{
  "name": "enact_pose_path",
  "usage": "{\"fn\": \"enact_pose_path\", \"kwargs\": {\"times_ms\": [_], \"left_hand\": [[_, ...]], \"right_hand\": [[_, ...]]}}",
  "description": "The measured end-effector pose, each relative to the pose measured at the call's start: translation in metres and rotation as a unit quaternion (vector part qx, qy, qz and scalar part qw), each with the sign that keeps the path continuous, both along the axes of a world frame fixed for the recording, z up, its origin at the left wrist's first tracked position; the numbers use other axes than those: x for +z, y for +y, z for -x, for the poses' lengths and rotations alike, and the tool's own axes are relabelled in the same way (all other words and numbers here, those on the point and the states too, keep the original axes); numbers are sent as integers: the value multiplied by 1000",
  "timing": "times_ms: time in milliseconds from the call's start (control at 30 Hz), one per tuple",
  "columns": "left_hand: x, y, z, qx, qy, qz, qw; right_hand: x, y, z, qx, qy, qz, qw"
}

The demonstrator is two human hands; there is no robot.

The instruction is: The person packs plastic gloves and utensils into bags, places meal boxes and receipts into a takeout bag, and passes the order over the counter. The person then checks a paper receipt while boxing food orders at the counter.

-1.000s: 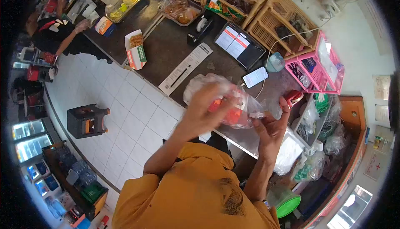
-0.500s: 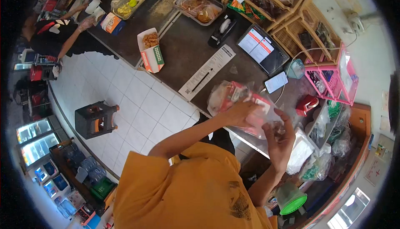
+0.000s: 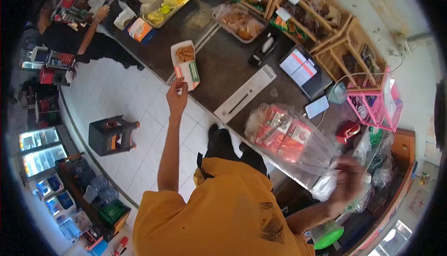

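My left hand (image 3: pixel 177 98) is at the near end of an open paper food box (image 3: pixel 193 75), its fingers closed on the edge of the flap. Fried, golden-brown pieces (image 3: pixel 185 54) lie in the box's far half. At the right, my right hand (image 3: pixel 350 178) is smeared by motion beside the mouth of a clear plastic bag (image 3: pixel 309 151); whether its fingers grip the bag cannot be made out. Inside the bag, red-and-white printed packs (image 3: pixel 283 132) lie flat on the dark counter (image 3: pixel 237 81).
Beyond the bag are a tablet (image 3: pixel 300 70), a phone (image 3: pixel 317 107), a paper strip (image 3: pixel 247 93) and a tape dispenser (image 3: pixel 264 49). A red dispenser (image 3: pixel 347 131) and pink basket (image 3: pixel 372 104) stand right. A black stool (image 3: pixel 111 135) is on the floor; a co-worker (image 3: pixel 70 39) is far left.
My left hand has left the bagged packs and moved left to the paper food box. My right hand has shifted right and lower. The co-worker's arm has risen.
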State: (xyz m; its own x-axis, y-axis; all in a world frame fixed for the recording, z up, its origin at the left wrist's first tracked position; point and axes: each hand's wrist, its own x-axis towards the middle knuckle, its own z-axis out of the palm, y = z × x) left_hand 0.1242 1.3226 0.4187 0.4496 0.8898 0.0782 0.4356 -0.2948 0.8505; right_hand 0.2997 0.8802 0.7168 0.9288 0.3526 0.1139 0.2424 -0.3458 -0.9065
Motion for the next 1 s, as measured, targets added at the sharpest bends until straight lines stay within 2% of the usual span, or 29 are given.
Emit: {"fn": "enact_pose_path", "kwargs": {"times_ms": [33,67,100,133,167,233,267,300,367,400,433,500,567,633,667,700,767,833,867,967,1000], "left_hand": [[0,26,-6,-6,18,-7,1000],[-9,58,-16,-20,17,-63,998],[-24,95,-28,-35,20,-116,992],[-34,128,-40,-52,23,-169,984],[-39,157,-50,-81,39,-166,982],[-53,211,-69,-148,73,-156,974],[-84,239,-75,-161,63,-195,965],[-102,255,-71,-192,84,-157,965],[-127,269,-51,-232,129,-76,961],[-111,260,-44,-231,142,-103,957],[-89,239,-33,-235,153,-135,950],[-86,205,-11,-237,211,30,948],[-98,159,6,-216,123,125,960],[-81,127,5,-239,95,207,944],[-88,123,9,-283,127,214,926],[-99,120,14,-326,159,217,906],[-96,127,10,-377,216,204,877],[-61,151,-10,-389,266,175,864],[-60,161,-19,-362,203,198,888],[-53,181,-57,-316,201,291,880],[-57,182,-63,-281,171,402,855]], "right_hand": [[-16,42,8,195,-56,4,979],[-32,92,13,341,51,-42,938],[-62,136,25,412,234,-44,880],[-101,180,44,423,325,-42,845],[-168,214,61,436,434,-33,788],[-264,278,100,384,545,3,745],[-291,309,114,331,614,-22,716],[-311,332,127,273,681,-45,678],[-348,362,147,125,728,-158,655],[-359,382,147,52,734,-223,639],[-361,397,140,-5,701,-207,683],[-366,402,119,-127,624,-163,753],[-393,392,94,-166,542,-104,818],[-382,403,67,-219,407,-12,887],[-411,403,51,-217,368,45,903],[-441,400,40,-212,329,101,915],[-409,424,16,-198,237,256,916],[-374,445,-10,-166,249,250,921],[-372,455,-20,-117,235,281,923],[-378,478,-40,10,189,350,918],[-378,484,-45,38,171,361,916]]}}
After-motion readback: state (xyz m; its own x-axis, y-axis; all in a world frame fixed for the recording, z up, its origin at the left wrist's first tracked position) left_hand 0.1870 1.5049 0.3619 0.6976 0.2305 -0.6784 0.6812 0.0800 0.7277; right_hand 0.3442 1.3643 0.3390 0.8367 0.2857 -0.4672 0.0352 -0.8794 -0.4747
